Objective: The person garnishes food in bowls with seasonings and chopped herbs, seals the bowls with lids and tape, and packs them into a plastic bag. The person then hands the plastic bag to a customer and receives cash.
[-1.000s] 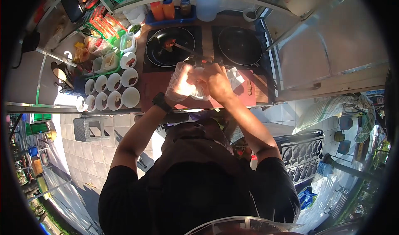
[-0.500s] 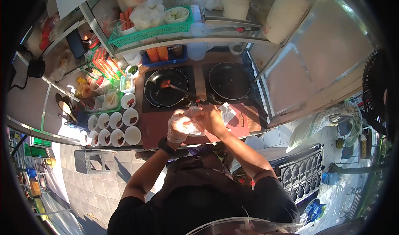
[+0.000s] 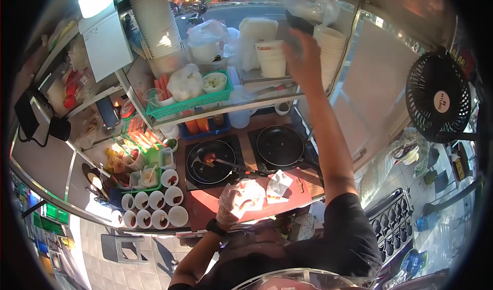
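My left hand [image 3: 235,203], in a clear plastic glove, is over the red board [image 3: 205,208] at the counter's front, its fingers wrapped round a crumpled whitish plastic bundle [image 3: 250,193]. A white paper [image 3: 279,185] lies just right of it. My bare right hand [image 3: 303,51] is raised to the upper shelf, beside stacked white tubs [image 3: 332,51] and below a clear plastic bag [image 3: 313,6]. Its fingers are blurred against something dark, so its grip is unclear. Behind the board, the left pan [image 3: 211,161] holds red food and a utensil; the right pan [image 3: 280,145] shows only a dark surface.
Several white cups [image 3: 178,216] stand in rows left of the board. A teal basket [image 3: 190,104] with bagged food is on the shelf above the pans. At the right are a black fan [image 3: 439,96] and a fish-shaped mould pan [image 3: 393,228].
My right hand has left my left hand and risen to the upper shelf. The view has tilted up, showing more shelf and the street. My left hand stays over the board.
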A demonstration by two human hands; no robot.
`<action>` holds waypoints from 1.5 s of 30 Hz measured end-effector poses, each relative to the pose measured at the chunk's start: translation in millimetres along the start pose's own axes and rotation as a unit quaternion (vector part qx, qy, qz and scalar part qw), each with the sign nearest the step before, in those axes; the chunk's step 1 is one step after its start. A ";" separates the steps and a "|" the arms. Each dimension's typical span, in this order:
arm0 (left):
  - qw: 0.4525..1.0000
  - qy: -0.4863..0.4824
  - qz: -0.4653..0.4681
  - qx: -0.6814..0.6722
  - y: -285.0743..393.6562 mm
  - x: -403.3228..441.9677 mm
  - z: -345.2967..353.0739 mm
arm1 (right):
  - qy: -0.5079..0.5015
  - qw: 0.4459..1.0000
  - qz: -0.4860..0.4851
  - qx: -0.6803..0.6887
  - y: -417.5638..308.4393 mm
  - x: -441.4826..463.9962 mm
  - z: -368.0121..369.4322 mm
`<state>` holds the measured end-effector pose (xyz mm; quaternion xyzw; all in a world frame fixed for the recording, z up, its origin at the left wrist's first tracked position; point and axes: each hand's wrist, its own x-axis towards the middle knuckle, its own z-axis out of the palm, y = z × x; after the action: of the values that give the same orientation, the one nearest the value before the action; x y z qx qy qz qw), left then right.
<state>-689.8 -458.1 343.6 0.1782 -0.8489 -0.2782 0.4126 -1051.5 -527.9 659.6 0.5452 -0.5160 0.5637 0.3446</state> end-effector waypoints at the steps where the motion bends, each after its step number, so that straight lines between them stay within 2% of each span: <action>1: 1.000 0.016 0.021 0.010 2.9 1.5 -4.5 | 0.028 0.996 0.014 -0.083 37.9 39.2 -0.1; 2: 0.998 0.032 0.041 0.020 6.5 4.5 -10.0 | 0.103 0.952 0.065 -0.281 54.8 61.9 4.5; 3: 0.999 0.015 0.034 0.013 18.4 13.0 -22.3 | 0.062 0.933 0.125 -0.332 83.0 88.3 1.4; 5: 0.999 0.025 0.039 0.029 8.2 12.6 -33.7 | 0.033 0.935 0.103 -0.336 134.1 115.3 -2.6; 6: 0.998 0.026 0.037 0.038 5.7 10.0 -39.0 | -0.003 0.933 0.087 -0.348 141.2 121.4 0.7; 7: 1.000 0.021 -0.011 0.004 18.1 18.4 -52.3 | -0.002 0.936 0.083 -0.343 115.3 119.7 -0.2; 8: 1.000 0.029 -0.010 0.006 28.6 32.8 -67.2 | -0.009 0.979 -0.003 -0.205 88.9 107.6 -6.7; 9: 0.995 0.062 0.057 0.058 38.2 49.8 -83.2 | -0.018 0.994 -0.090 -0.063 46.1 91.7 -17.8; 10: 0.982 0.093 0.119 0.109 48.6 63.8 -98.4 | -0.064 0.994 -0.092 -0.012 -18.1 65.6 -27.1; 11: 0.977 0.131 0.125 0.116 59.3 75.0 -111.7 | -0.123 0.987 -0.071 0.072 -63.7 34.0 -31.1; 12: 0.970 0.168 0.126 0.123 70.7 85.0 -124.5 | -0.231 0.965 -0.029 0.120 -100.9 1.0 -40.7; 14: 0.942 0.217 0.151 0.207 97.6 105.1 -153.2 | -0.372 0.897 -0.015 0.238 -165.3 -57.0 -60.8; 15: 0.934 0.228 0.152 0.228 108.2 114.6 -163.3 | -0.427 0.850 -0.015 0.308 -166.1 -87.7 -60.1; 17: 0.920 0.229 0.136 0.287 101.4 126.4 -176.3 | -0.417 0.796 0.059 0.434 -191.9 -111.8 -70.6; 18: 0.913 0.218 0.122 0.322 84.9 126.7 -177.4 | -0.395 0.799 0.093 0.443 -194.0 -124.1 -72.2; 19: 0.943 0.167 0.059 0.281 49.9 119.1 -170.4 | -0.370 0.801 0.125 0.453 -195.8 -136.1 -73.3; 20: 0.950 0.147 0.029 0.273 56.4 119.7 -170.7 | -0.349 0.838 0.221 0.355 -190.7 -161.9 -68.1; 21: 0.973 0.137 0.023 0.184 54.2 114.1 -166.3 | -0.338 0.904 0.180 0.190 -197.9 -167.0 -63.6; 22: 0.988 0.124 0.015 0.091 50.2 107.1 -159.9 | -0.319 0.938 0.135 0.015 -203.9 -169.6 -56.6; 23: 0.991 0.109 0.019 0.081 44.3 98.0 -149.9 | -0.328 0.933 0.149 -0.016 -195.8 -186.6 -48.2; 24: 0.991 0.078 -0.037 -0.106 37.2 86.4 -138.5 | -0.338 0.926 0.161 -0.047 -186.6 -206.2 -40.4; 25: 0.952 0.045 -0.097 -0.287 34.6 77.1 -131.0 | -0.381 0.901 0.190 -0.085 -189.6 -214.3 -38.7; 26: 0.992 0.034 -0.065 -0.098 52.8 76.0 -138.1 | -0.408 0.889 0.190 -0.085 -180.7 -234.0 -32.9; 27: 0.998 0.052 -0.010 0.029 49.9 72.8 -137.3 | -0.417 0.876 0.216 -0.107 -187.4 -238.8 -31.6; 28: 0.984 0.071 0.046 0.157 44.4 72.1 -137.5 | -0.428 0.862 0.240 -0.128 -194.1 -243.2 -30.6; 29: 0.934 0.100 0.046 0.339 38.1 75.2 -137.8 | -0.433 0.858 0.245 -0.128 -198.5 -247.4 -32.4; 31: 0.955 0.044 -0.011 0.292 -8.6 62.5 -140.5 | -0.417 0.884 0.180 -0.107 -205.0 -250.4 -33.0; 32: 0.964 0.008 0.000 0.267 -18.5 60.6 -143.8 | -0.411 0.892 0.158 -0.100 -207.0 -250.1 -32.6; 33: 0.993 0.048 -0.042 0.103 -25.4 56.9 -139.3 | -0.425 0.887 0.182 0.002 -207.8 -248.2 -32.4; 34: 0.990 0.101 -0.069 -0.066 -21.2 57.9 -138.1 | -0.434 0.871 0.204 0.103 -213.0 -240.4 -33.5; 35: 0.992 0.010 -0.107 -0.064 -17.2 51.8 -148.1 | -0.495 0.801 0.327 0.085 -218.4 -230.2 -34.0; 36: 0.984 -0.083 -0.144 -0.063 -1.0 50.4 -160.8 | -0.497 0.798 0.330 0.085 -217.8 -237.5 -31.6; 37: 0.860 -0.103 -0.271 -0.421 13.4 47.1 -170.6 | -0.489 0.815 0.311 0.009 -214.5 -251.3 -28.1; 38: 0.829 -0.125 -0.300 -0.455 23.2 47.8 -181.6 | -0.478 0.827 0.289 -0.066 -210.5 -264.8 -24.5; 39: 0.869 -0.125 -0.266 -0.398 -5.6 35.1 -171.5 | -0.490 0.835 0.248 -0.039 -206.7 -275.6 -20.3; 40: 0.904 -0.123 -0.231 -0.338 -32.7 22.5 -159.9 | -0.493 0.833 0.248 -0.037 -203.7 -286.2 -16.9; 41: 0.983 -0.074 -0.164 -0.047 -22.5 22.4 -158.3 | -0.489 0.855 0.175 -0.018 -200.8 -295.6 -14.0; 42: 0.965 -0.021 -0.084 0.249 -11.5 20.8 -156.9 | -0.482 0.870 0.102 0.003 -199.6 -301.9 -12.8; 43: 0.949 -0.064 -0.138 0.276 -24.5 16.2 -158.8 | -0.519 0.845 0.087 0.096 -199.5 -282.0 -16.8; 44: 0.958 -0.009 -0.124 0.259 -62.3 -2.4 -150.5 | -0.566 0.751 0.212 0.266 -207.5 -246.4 -27.8; 45: 0.942 -0.031 -0.171 0.286 -59.0 -5.5 -157.5 | -0.538 0.750 0.242 0.300 -197.9 -245.1 -30.2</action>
<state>-556.2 -552.5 383.2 0.4231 -0.8616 -0.0951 0.2640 -829.9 -410.8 466.3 0.6906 -0.5348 0.3676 -0.3191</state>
